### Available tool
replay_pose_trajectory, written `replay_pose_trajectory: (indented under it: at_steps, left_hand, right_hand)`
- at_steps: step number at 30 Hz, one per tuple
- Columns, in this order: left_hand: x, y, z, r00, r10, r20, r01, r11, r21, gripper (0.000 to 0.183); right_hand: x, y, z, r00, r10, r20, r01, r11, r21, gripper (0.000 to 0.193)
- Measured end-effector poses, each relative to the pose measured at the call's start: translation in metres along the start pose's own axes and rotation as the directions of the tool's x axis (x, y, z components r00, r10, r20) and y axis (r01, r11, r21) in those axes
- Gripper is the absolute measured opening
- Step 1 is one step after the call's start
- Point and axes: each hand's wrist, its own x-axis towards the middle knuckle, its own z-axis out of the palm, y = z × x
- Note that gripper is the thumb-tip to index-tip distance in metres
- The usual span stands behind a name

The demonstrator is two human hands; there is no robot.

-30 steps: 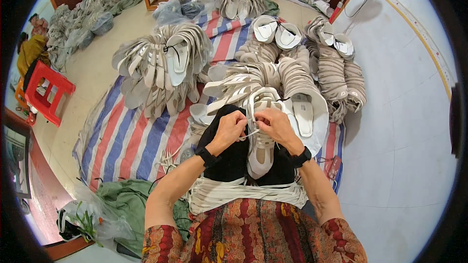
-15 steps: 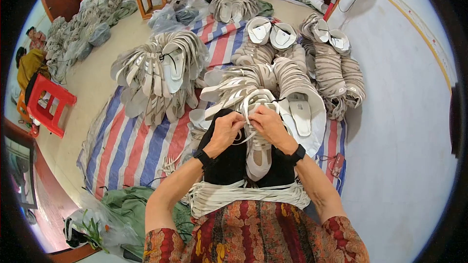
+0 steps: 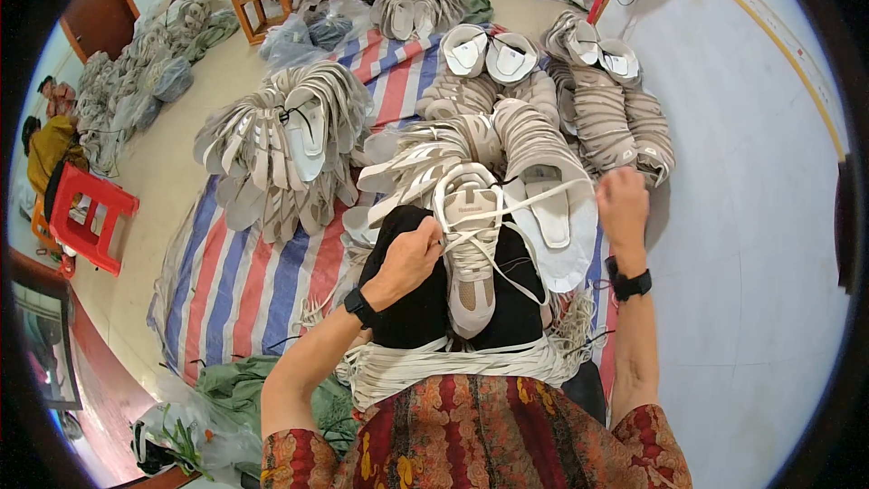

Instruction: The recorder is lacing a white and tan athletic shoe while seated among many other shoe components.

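A beige and white sneaker upper (image 3: 472, 294) lies on my lap between black-clad legs, its toe toward me. My left hand (image 3: 409, 264) is closed at the left eyelet edge of the upper, pinching it; a lace runs close by the fingertips. Out to the right, my right hand (image 3: 623, 210) is closed on the end of a white shoelace (image 3: 548, 196), which stretches taut from the upper's eyelets. Another length of lace hangs in a loop on the right side. A bundle of white laces (image 3: 453, 366) lies across my waist.
Stacked sneaker uppers (image 3: 541, 140) stand just ahead, with another heap (image 3: 281, 145) at the left. They rest on a striped sheet (image 3: 237, 294). A red stool (image 3: 90, 217) is at far left, near a person in yellow (image 3: 52, 152). A pale wall (image 3: 751, 217) borders the right.
My right hand has swung from the upper's tongue out to the right, drawing the lace with it. The left hand has shifted slightly down and left, staying at the upper.
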Motion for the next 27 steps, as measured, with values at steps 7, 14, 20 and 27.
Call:
replay_pose_trajectory:
  at_steps: [7,14,20,27]
  left_hand:
    - [0.034,0.011,-0.010,0.904,0.319,-0.286,-0.254,0.936,0.243,0.016]
    - [0.067,0.017,0.034,0.898,0.440,-0.020,-0.430,0.886,0.174,0.007]
    - [0.064,0.036,0.029,0.949,0.307,0.073,-0.315,0.936,0.155,0.008]
    - [0.074,0.038,0.027,0.973,0.151,0.173,-0.184,0.964,0.193,0.010]
  right_hand:
    - [0.001,-0.077,0.037,0.819,-0.534,0.212,0.215,0.627,0.749,0.043]
    - [0.016,-0.067,0.047,0.679,-0.684,0.268,0.321,0.604,0.730,0.042]
    - [0.009,-0.064,0.051,0.685,-0.686,0.246,0.264,0.548,0.793,0.044]
    - [0.018,-0.057,0.053,0.644,-0.755,0.128,0.384,0.463,0.799,0.043]
